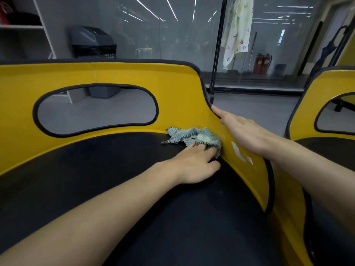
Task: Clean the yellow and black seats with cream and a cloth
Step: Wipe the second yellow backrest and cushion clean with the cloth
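A yellow seat (119, 73) with black piping and a black cushion (115, 169) fills the view. A crumpled grey-green cloth (194, 136) lies where the cushion meets the yellow side wall. My left hand (196, 164) presses the cloth's near edge with straight fingers. My right hand (244, 131) rests flat on the seat's right rim, its fingers stretched along the black piping. White smears of cream (239, 153) streak the yellow side wall between my two hands. A second yellow and black seat (322, 104) stands at the right.
The backrest has an oval cut-out (96, 109). Behind the seats a glass wall, a black pole (217, 54), a hanging patterned cloth (238, 29), red fire extinguishers (262, 63), a dark bin (92, 42) and white shelves (25, 27) stand on the grey floor.
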Demonstrator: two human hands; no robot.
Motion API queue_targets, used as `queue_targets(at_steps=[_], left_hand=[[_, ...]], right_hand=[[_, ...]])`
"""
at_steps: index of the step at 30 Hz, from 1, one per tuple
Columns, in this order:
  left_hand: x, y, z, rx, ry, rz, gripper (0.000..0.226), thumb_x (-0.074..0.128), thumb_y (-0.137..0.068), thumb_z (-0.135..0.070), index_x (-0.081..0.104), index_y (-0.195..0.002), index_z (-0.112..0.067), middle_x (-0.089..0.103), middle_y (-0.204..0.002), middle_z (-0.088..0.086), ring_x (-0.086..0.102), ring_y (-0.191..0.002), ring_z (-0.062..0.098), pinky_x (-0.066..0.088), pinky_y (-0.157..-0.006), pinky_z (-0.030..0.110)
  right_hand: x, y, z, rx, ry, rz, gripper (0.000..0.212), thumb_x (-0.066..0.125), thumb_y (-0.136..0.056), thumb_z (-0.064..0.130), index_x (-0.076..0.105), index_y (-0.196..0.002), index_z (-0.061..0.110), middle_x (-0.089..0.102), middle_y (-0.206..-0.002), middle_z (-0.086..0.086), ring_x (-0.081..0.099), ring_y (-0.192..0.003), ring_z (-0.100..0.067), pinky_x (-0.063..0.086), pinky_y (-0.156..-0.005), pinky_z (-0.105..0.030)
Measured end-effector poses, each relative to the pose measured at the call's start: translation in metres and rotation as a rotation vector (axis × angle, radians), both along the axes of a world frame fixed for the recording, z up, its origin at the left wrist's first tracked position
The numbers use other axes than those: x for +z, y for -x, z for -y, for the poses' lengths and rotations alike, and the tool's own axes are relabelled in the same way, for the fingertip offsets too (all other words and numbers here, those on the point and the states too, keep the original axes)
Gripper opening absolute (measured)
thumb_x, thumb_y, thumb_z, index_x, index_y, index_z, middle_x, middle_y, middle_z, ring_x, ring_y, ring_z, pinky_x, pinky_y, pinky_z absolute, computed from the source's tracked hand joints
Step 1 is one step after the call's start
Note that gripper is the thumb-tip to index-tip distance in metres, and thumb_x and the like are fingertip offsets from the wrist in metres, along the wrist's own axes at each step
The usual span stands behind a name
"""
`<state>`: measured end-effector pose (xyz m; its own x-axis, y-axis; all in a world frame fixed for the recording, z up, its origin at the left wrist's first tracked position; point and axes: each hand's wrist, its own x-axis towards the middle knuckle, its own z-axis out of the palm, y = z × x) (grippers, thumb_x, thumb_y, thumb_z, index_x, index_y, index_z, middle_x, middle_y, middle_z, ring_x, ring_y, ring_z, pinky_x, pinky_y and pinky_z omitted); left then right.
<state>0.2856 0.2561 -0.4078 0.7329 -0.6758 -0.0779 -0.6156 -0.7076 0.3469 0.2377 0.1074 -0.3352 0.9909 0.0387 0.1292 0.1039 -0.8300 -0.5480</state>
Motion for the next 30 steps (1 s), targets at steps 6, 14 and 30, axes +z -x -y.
queue_targets(at_steps=[6,14,30], left_hand=[[0.012,-0.018,0.01,0.21,0.219,-0.088,0.072,0.033,-0.098,-0.06,0.008,-0.158,-0.028,0.014,-0.163,0.009,0.019,-0.148,0.032,0.023,-0.117,0.045],[0.016,0.016,-0.029,0.145,-0.13,0.387,0.046,0.036,-0.099,-0.056,0.052,-0.13,-0.026,0.059,-0.128,0.005,0.052,-0.12,0.031,0.043,-0.089,0.04],[0.03,0.005,-0.02,0.003,-0.185,0.002,0.051,0.014,-0.103,-0.058,0.021,-0.153,-0.047,-0.001,-0.167,0.003,0.007,-0.153,0.025,0.013,-0.122,0.04]], right_hand=[[0.001,-0.003,0.0,-0.021,0.028,-0.007,0.049,0.013,-0.103,0.041,0.018,-0.152,0.045,0.02,-0.158,0.019,0.019,-0.145,-0.009,0.015,-0.114,-0.028],[-0.002,0.0,0.003,0.005,-0.005,-0.011,0.05,0.009,-0.103,0.044,0.015,-0.152,0.045,0.018,-0.158,0.019,0.018,-0.146,-0.008,0.015,-0.113,-0.027],[-0.002,-0.003,0.003,0.005,-0.033,-0.004,0.051,0.012,-0.102,0.043,0.017,-0.152,0.044,0.017,-0.159,0.019,0.016,-0.147,-0.011,0.014,-0.119,-0.034]])
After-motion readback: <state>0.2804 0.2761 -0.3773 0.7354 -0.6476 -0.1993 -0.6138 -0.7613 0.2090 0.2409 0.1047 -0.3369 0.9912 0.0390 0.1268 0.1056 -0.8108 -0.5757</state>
